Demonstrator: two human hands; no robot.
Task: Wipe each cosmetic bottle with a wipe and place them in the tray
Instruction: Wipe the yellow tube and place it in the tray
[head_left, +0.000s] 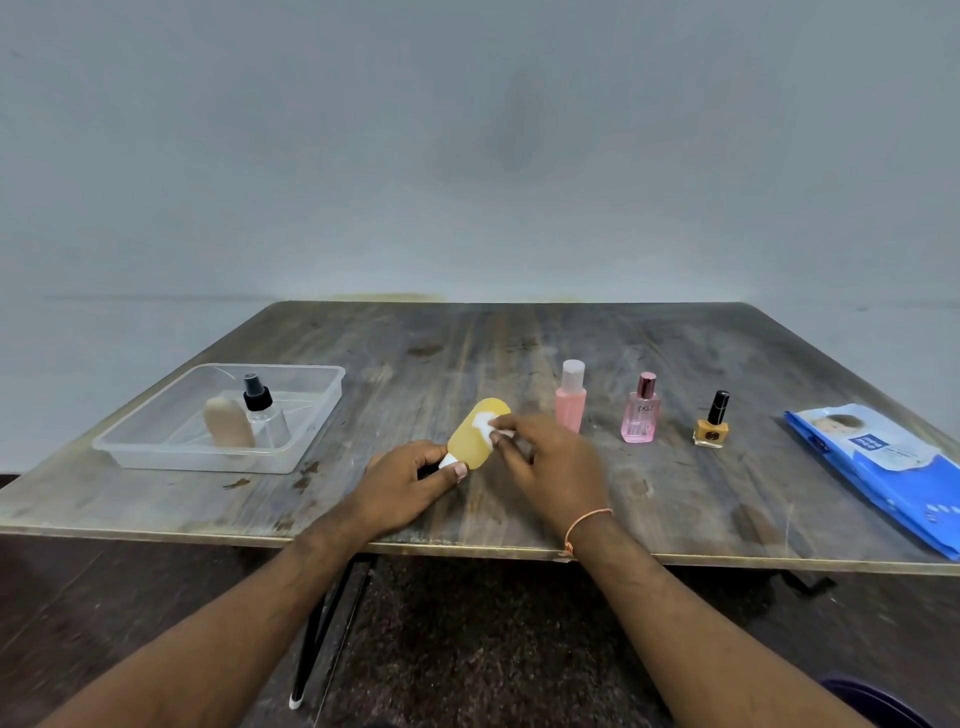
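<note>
Two hands over the near middle of the worktop. Left hand has its fingers curled round the white cap end of one yellow bottle, thumb on top; the bottle is tilted, rounded base pointing away and up. Right hand pinches one small white wipe in its fingertips and presses it on the bottle's upper side. One orange thread band on the right wrist. Both forearms cross the near worktop edge, which runs just behind the wrists.

Bottles, six in all: one in hand, three standing in a row beyond and to the right of the right hand, two in the tray. The row, going outward from the right hand: pink bottle with pale cap just beyond the fingertips, pink perfume bottle, small yellow nail polish with black cap. All upright, apart from each other with gaps between.

One blue wipes pack lies flat far right of the right hand, reaching the right edge of the view.

One clear plastic tray sits left of and slightly beyond the left hand, near the left worktop edge. Inside: one beige bottle and one clear spray bottle with black top, touching or nearly so. The tray's right half is bare.

Open worktop between tray and left hand, and across the whole far half up to the back edge by the wall.
</note>
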